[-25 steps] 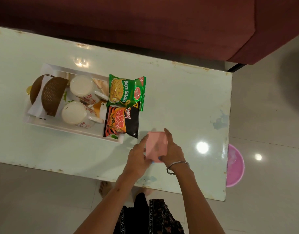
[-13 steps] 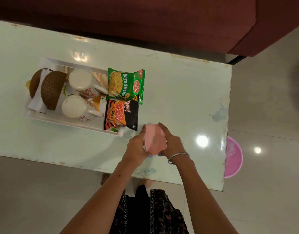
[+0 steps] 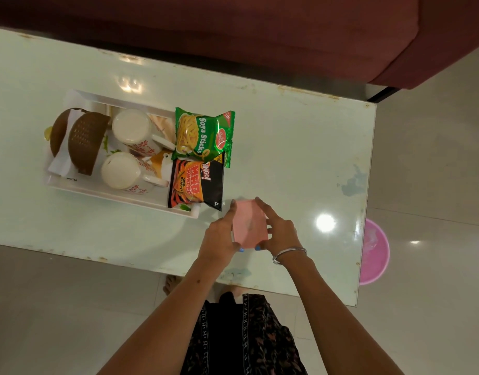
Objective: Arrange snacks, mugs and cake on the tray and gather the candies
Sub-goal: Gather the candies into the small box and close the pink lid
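1. Grip: the left hand [image 3: 222, 234] and right hand [image 3: 277, 230] clamp a pink box [image 3: 249, 226] between them, fingers on its opposite long sides.
2. Location: the box is just beside the near right corner of the white tray [image 3: 111, 194], above the table [image 3: 287, 147].
3. Handling: it looks light and stiff-walled; side holds suit it. Contents cannot be determined.
4. Orientation: broad face up; long axis runs away from the person, slightly tilted.

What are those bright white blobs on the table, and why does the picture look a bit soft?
Head view: the blobs are ceiling lights mirrored in the glossy table, strongest right of the right hand, fainter beyond the tray; another shows on the floor tiles. The light is dim and warm, detail is slightly soft, and the wide lens bends the table edges.
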Demonstrator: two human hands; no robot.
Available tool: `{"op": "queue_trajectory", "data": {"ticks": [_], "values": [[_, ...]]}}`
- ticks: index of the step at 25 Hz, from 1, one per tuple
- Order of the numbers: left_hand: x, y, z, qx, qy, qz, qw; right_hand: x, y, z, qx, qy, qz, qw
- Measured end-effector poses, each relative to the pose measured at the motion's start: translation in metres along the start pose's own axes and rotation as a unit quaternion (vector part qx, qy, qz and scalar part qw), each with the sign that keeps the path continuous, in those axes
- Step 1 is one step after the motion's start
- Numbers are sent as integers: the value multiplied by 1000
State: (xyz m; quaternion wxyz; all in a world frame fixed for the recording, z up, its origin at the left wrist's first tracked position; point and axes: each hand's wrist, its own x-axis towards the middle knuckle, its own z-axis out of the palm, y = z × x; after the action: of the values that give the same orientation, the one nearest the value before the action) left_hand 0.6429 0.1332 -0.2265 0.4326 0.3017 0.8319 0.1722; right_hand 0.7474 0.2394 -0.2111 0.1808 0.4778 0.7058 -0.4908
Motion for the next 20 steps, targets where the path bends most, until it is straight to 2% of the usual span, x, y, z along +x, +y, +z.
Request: {"op": "queue_trajectory", "data": {"ticks": [13,17,20], "values": [[-3,5,-1,-31,13,-17,999,-1,1,-2,22,12,-10,1000],[-10,6,-2,-62,12,-27,998,-3,-4,-2,23,2,-14,1000],[-12,5,-1,-103,13,-58,993,-5,1,1,61,23,3,998]]}}
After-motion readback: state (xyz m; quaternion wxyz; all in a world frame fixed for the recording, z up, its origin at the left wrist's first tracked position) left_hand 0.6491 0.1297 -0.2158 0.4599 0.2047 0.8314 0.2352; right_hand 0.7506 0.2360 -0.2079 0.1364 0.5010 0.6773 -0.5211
